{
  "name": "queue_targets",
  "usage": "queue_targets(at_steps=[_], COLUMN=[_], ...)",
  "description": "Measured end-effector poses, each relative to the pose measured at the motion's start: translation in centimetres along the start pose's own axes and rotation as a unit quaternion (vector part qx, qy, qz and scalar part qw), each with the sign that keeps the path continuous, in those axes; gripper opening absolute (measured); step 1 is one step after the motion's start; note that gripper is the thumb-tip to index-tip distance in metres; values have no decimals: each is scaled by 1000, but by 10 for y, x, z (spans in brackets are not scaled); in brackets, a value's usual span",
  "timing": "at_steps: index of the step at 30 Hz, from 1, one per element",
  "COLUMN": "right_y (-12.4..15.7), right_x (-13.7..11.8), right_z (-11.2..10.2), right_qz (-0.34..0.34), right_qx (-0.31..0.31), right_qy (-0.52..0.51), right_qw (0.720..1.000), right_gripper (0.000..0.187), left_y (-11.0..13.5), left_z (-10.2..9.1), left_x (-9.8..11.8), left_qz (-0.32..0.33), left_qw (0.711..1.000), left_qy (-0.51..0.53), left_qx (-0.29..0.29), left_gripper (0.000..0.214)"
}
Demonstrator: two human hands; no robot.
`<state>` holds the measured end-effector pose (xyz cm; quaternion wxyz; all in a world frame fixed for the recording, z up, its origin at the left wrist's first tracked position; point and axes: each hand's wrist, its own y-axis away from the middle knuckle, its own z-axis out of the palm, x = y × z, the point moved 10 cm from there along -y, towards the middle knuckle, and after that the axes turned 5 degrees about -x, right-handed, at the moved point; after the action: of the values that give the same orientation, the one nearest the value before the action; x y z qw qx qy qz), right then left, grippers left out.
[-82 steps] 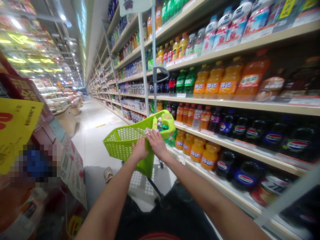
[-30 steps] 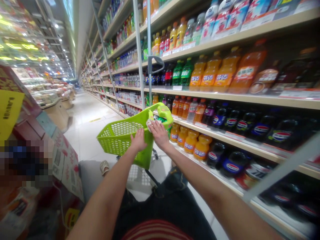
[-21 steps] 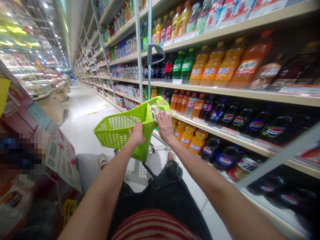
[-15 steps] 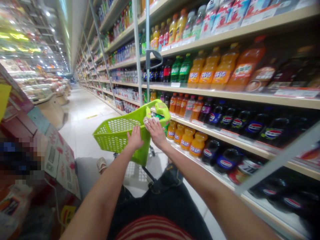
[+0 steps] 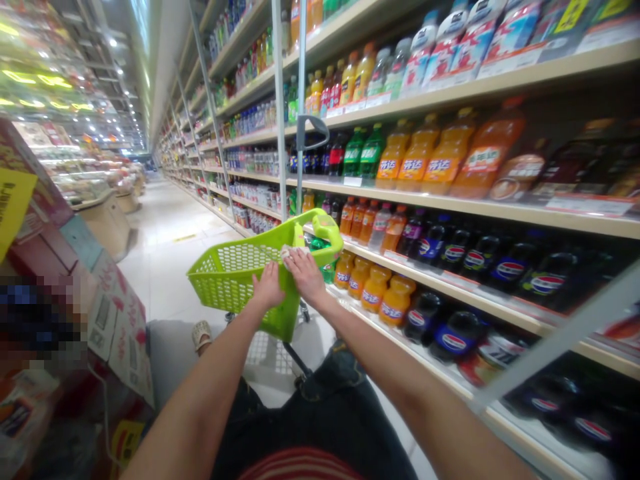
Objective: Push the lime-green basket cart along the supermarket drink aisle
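Note:
A lime-green perforated shopping basket [image 5: 227, 280] stands on a wheeled frame in the aisle in front of me. My left hand [image 5: 267, 288] is curled over the basket's near rim and grips it. Just to its right, my right hand [image 5: 306, 272] lies on the rim beside the basket's thick green handle [image 5: 327, 230], fingers pressed on a small white cloth [image 5: 289, 251]. A green bottle [image 5: 320, 245] shows inside the basket below the handle. Both forearms reach forward from the bottom of the view.
Long shelves [image 5: 450, 203] of orange soda bottles [image 5: 430, 160] and dark cola bottles [image 5: 450, 250] run along the right. A grey trolley pull handle [image 5: 311, 127] rises behind the basket. Red display stands with a yellow sign [image 5: 13, 203] crowd the left. The tiled aisle [image 5: 170, 233] stretches ahead.
My right hand has slid back and forth along the basket's rim with the white cloth under it. The left hand has kept its grip on the rim.

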<state>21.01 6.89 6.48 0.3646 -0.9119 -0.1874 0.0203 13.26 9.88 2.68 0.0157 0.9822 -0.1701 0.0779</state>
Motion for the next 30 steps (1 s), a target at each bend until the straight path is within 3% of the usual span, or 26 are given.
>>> queue_targets(at_steps=[6,8,12,17,25,30], right_y=[17,23,23,18,19,23], right_x=[58,64,37,1,36,8], right_z=[-41,-46,-29,-2,-32,-10], right_qz=[71,73,30,-30,25,-30], right_qx=[85,98,91,51,105,78], right_qy=[4,5,2,-11,-9,-22], right_qw=[994,993,995,998,994,996], right_gripper=[46,46,44,43,45,45], left_y=[2,2,2,4,6,8], left_z=[1,-1,-5,-5,-4,-2], left_x=[3,10,24,23,11,12], left_qz=[3,14,31,38,6,4], left_qw=[1000,1000,998,998,999,999], left_qy=[-3,-7,-11,-17,3,5], left_qx=[2,19,44,54,37,39], left_gripper=[85,84,83,82,82,81])
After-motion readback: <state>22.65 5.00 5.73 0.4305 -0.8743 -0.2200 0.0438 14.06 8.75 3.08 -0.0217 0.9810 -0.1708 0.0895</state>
